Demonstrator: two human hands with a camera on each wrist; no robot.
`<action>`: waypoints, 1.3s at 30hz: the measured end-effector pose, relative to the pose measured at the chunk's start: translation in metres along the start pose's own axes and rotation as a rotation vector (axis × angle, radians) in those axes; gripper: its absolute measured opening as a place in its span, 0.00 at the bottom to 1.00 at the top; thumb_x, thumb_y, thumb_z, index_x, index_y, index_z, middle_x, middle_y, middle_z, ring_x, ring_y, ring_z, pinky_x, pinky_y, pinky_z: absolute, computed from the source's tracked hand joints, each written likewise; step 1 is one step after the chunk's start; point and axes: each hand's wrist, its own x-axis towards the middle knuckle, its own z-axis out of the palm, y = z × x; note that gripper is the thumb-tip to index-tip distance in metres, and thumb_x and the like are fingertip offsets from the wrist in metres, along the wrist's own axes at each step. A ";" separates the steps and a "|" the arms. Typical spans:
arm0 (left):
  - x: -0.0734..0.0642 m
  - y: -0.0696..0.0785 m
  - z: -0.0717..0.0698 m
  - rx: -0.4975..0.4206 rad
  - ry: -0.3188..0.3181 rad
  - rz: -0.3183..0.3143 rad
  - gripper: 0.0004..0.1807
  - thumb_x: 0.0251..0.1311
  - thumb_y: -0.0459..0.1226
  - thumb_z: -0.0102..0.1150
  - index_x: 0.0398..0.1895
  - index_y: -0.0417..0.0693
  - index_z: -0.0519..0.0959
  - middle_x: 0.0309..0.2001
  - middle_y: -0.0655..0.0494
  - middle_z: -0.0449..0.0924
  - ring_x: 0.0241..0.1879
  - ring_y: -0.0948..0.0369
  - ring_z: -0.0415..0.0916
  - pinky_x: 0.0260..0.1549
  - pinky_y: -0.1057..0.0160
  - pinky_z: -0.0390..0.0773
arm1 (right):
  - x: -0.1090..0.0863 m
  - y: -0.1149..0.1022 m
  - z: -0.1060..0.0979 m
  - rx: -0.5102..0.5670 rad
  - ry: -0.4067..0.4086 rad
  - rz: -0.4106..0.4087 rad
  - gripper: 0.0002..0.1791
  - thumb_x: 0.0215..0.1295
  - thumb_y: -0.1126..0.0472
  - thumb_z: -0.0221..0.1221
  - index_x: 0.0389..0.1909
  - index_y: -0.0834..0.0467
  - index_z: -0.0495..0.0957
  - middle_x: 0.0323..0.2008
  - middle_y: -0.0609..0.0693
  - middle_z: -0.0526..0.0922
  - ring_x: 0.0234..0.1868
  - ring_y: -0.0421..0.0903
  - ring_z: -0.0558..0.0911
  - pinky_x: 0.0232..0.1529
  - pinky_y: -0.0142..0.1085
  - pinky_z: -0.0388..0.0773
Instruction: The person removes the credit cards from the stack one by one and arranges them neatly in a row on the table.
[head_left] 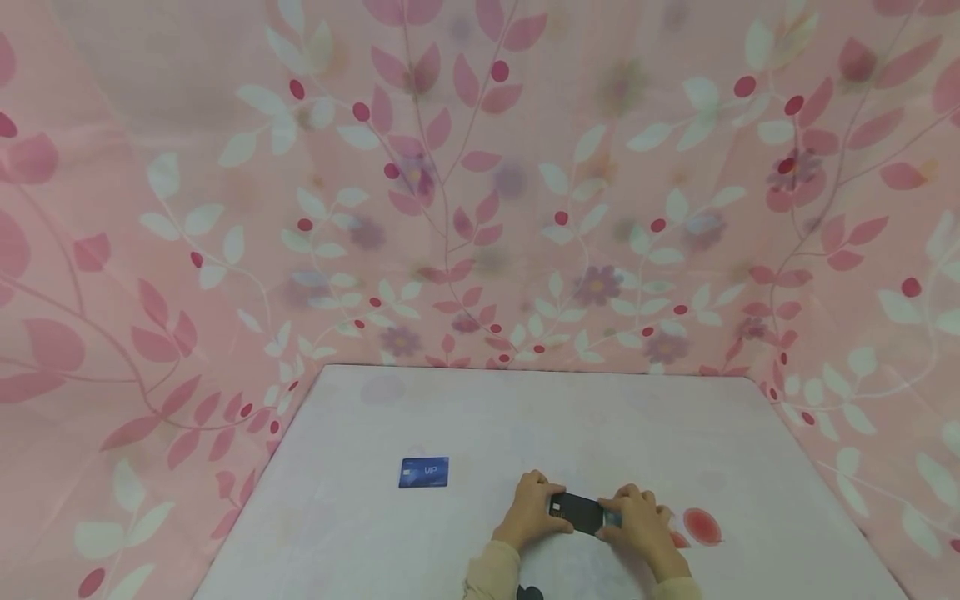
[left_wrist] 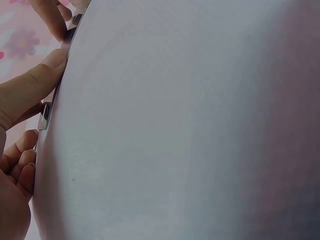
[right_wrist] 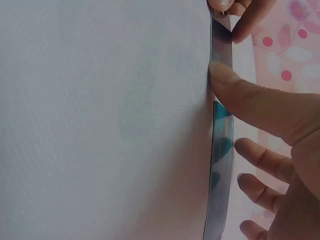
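On the white table lies a black card (head_left: 576,512) with a light chip near its left end. My left hand (head_left: 527,510) holds that left end, fingers at the far edge and thumb at the near edge. At the other end my right hand (head_left: 639,523) grips the card the same way. A teal card (head_left: 612,518) shows beside the black card's right end, partly hidden under the right hand. The right wrist view shows the teal card (right_wrist: 222,135) flat and edge-on, below the right thumb. A blue card marked VIP (head_left: 423,472) lies apart, to the left.
The white tabletop (head_left: 360,542) has a back edge against a pink curtain (head_left: 480,250) with leaf and flower prints. Red oval shapes (head_left: 702,527) are on the surface to the right of the right hand. A small dark object (head_left: 531,593) shows at the bottom edge.
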 end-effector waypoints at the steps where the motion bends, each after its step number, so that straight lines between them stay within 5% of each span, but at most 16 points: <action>1: 0.000 0.000 0.000 0.000 0.001 -0.003 0.33 0.33 0.50 0.76 0.49 0.50 0.82 0.34 0.64 0.62 0.36 0.67 0.56 0.40 0.69 0.67 | 0.000 0.000 0.000 0.004 -0.006 -0.009 0.27 0.37 0.55 0.74 0.44 0.58 0.84 0.37 0.51 0.73 0.41 0.55 0.68 0.37 0.57 0.60; 12: -0.002 -0.001 0.001 -0.021 0.030 0.016 0.32 0.32 0.50 0.77 0.46 0.49 0.83 0.32 0.64 0.62 0.35 0.67 0.55 0.39 0.69 0.67 | 0.001 0.005 0.002 0.014 -0.062 -0.021 0.24 0.42 0.64 0.71 0.46 0.57 0.83 0.40 0.50 0.73 0.42 0.57 0.68 0.38 0.59 0.62; 39: -0.004 -0.003 -0.004 -0.086 0.037 -0.021 0.31 0.33 0.47 0.77 0.46 0.46 0.82 0.35 0.64 0.64 0.38 0.66 0.58 0.44 0.67 0.69 | 0.007 0.003 0.003 -0.047 0.036 -0.062 0.22 0.44 0.61 0.70 0.45 0.55 0.83 0.40 0.54 0.75 0.42 0.57 0.69 0.38 0.61 0.64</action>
